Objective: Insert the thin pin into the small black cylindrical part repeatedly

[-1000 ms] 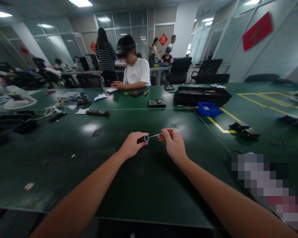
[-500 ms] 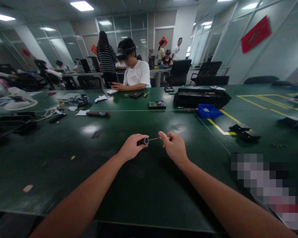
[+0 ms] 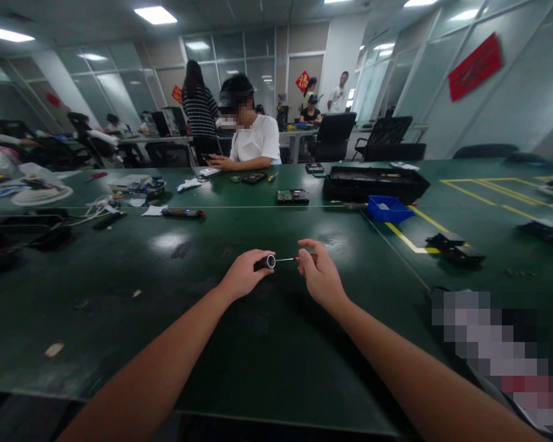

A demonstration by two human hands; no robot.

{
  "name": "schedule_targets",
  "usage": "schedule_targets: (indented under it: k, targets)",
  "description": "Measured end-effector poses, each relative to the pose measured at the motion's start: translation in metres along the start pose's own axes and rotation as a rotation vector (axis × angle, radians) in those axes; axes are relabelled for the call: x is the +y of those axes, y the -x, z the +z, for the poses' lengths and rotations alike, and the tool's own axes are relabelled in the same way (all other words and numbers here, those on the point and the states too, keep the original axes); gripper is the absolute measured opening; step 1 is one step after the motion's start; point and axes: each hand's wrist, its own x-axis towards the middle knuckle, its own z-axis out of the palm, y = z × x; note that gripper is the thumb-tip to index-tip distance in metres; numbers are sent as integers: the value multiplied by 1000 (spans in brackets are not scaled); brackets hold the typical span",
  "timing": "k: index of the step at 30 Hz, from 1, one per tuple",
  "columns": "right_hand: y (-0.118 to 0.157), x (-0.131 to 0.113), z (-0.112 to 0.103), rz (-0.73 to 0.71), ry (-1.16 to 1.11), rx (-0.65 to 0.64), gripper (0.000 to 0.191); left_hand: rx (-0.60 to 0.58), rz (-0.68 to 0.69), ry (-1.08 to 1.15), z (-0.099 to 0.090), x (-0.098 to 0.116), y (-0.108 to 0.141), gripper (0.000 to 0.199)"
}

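Observation:
My left hand (image 3: 245, 273) is closed around a short black cylinder (image 3: 269, 261) with a silver-rimmed round end facing me and to the right. Between thumb and fingers, my right hand (image 3: 321, 270) grips a screwdriver (image 3: 286, 259) with a thin metal shaft and a red part near the handle. Its shaft points left, and the tip meets the cylinder's rim; whether it sits in a screw is too small to tell. Most of the handle is hidden by my fingers. Both hands are above the green table (image 3: 267, 356).
A circuit-board drive (image 3: 293, 196), a long black tray (image 3: 375, 183) and a blue bin (image 3: 388, 209) stand farther back. A dark tool (image 3: 183, 213) lies left of them. Black parts (image 3: 456, 247) are at right. A person (image 3: 253, 135) sits across the table.
My right index finger has lifted and straightened away from the screwdriver, and the thumb has shifted. The left hand and cylinder stay nearly still.

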Motion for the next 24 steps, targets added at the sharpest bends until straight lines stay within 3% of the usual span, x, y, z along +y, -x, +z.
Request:
schedule_targets:
  k: [7,14,21,24]
  targets:
    - [0,-4,0,34,-26,-23,33,-10,-17,-3,-1,0,-1,39]
    - [-6,6,6,78,-298,83,30,-16,2,-20,1,-1,0,38]
    - [-15,20,6,324,-693,142,25,26,167,-89,-1,1,-5,40]
    - [-19,24,4,443,-682,191,23,-21,110,-144,-1,0,-8,43]
